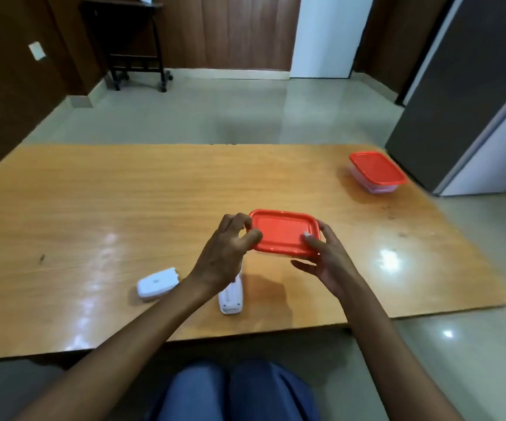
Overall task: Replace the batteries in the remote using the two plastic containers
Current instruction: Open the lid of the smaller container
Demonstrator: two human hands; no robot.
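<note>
A clear plastic container with an orange lid (283, 230) is held just above the wooden table (93, 208), near its front middle. My left hand (224, 253) grips its left end, with fingers over the lid's rim. My right hand (326, 256) grips its right end, thumb on the lid. A white remote (230, 300) lies on the table below my left wrist, partly hidden by it. A white battery cover (156, 284) lies to the remote's left. A second orange-lidded container (376, 171) stands closed at the table's far right corner.
A dark refrigerator (470, 95) stands just beyond the table's right end. A black wheeled cart (136, 44) is by the far wall. My knees in blue trousers (236, 393) are below the table's front edge.
</note>
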